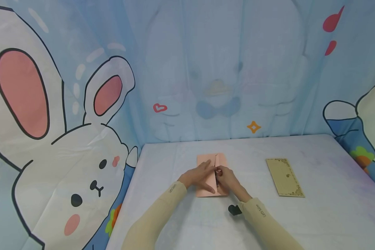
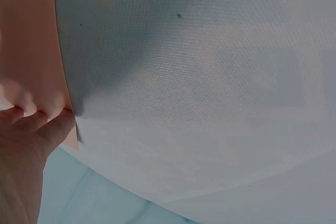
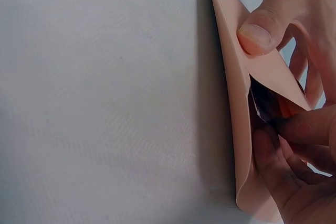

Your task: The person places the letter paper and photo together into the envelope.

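A pink paper envelope (image 1: 206, 191) lies on the table, its opening running lengthwise. My left hand (image 1: 201, 175) is spread over its left part. In the right wrist view, the thumb of the left hand (image 3: 299, 19) presses on the envelope (image 3: 239, 145) above the parted opening. My right hand (image 1: 226, 177) has its fingertips in that opening. There the thumb and fingers pinch a dark, thin piece (image 3: 265, 100) with a pale edge; most of it is hidden inside. In the left wrist view, left fingertips touch the envelope's surface near its edge.
A gold card (image 1: 285, 177) with a decorated border lies flat to the right. Close to the right sleeve is a small black heart-shaped piece (image 1: 234, 209). A white cloth covers the table (image 1: 331, 215); a blue curtain (image 1: 218, 69) with cartoon rabbits hangs behind.
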The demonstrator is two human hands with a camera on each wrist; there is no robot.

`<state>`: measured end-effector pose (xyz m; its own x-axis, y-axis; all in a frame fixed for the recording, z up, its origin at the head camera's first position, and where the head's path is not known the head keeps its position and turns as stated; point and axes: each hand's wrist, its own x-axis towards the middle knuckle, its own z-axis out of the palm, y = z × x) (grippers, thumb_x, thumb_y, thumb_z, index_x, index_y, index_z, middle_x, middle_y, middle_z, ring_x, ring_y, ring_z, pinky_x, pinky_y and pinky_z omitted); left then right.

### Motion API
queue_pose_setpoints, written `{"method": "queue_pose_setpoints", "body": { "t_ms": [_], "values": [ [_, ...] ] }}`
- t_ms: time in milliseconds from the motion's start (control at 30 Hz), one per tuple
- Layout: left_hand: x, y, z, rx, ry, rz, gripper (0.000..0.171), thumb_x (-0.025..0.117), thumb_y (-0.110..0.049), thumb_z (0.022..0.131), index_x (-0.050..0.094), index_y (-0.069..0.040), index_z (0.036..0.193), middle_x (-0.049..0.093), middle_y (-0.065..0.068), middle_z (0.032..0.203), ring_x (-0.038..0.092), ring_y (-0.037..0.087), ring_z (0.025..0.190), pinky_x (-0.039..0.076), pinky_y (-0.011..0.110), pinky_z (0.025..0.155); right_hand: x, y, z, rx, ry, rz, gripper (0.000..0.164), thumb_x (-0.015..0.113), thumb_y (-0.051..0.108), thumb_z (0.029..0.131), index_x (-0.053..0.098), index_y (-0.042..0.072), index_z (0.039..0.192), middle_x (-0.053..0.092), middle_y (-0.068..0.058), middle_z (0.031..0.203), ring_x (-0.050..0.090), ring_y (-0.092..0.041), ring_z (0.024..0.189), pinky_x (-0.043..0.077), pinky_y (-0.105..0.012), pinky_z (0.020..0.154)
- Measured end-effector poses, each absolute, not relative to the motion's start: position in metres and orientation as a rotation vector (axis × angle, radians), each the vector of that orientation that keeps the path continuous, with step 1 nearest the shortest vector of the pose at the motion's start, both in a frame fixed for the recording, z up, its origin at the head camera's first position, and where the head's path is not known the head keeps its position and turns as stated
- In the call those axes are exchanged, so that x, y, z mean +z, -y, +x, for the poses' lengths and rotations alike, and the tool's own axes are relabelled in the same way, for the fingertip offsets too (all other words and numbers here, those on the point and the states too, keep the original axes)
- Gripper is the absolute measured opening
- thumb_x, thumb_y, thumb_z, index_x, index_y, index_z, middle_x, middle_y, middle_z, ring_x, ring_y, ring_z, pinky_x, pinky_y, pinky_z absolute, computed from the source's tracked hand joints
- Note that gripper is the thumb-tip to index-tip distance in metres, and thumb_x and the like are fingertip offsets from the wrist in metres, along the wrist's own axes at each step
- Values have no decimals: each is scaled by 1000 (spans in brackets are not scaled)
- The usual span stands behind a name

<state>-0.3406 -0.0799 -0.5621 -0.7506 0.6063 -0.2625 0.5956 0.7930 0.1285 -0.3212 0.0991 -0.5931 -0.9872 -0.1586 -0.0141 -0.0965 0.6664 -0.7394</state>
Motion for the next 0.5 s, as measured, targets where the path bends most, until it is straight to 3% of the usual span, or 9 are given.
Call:
{"method": "queue_pose_setpoints", "body": {
  "t_ms": [267,500],
  "values": [
    [-563,81,-342,86,-2694,902,102,69,-76,75,23,-35,157,5,4,171,14,25,158,44,50,111,-594,-99,-320,-1247,-2788,-219,31,60,3,94,61,-9,122,65,-10,86,56,-19,75,46,-32,67],
    [-567,81,-345,81,-2695,936,99,69,-77,75,27,-35,154,7,7,171,16,26,157,43,49,112,-596,-104,-316,-1272,-2777,-171,38,63,8,93,60,-9,127,70,-20,107,64,-27,94,55,-43,83]
  ]
}}
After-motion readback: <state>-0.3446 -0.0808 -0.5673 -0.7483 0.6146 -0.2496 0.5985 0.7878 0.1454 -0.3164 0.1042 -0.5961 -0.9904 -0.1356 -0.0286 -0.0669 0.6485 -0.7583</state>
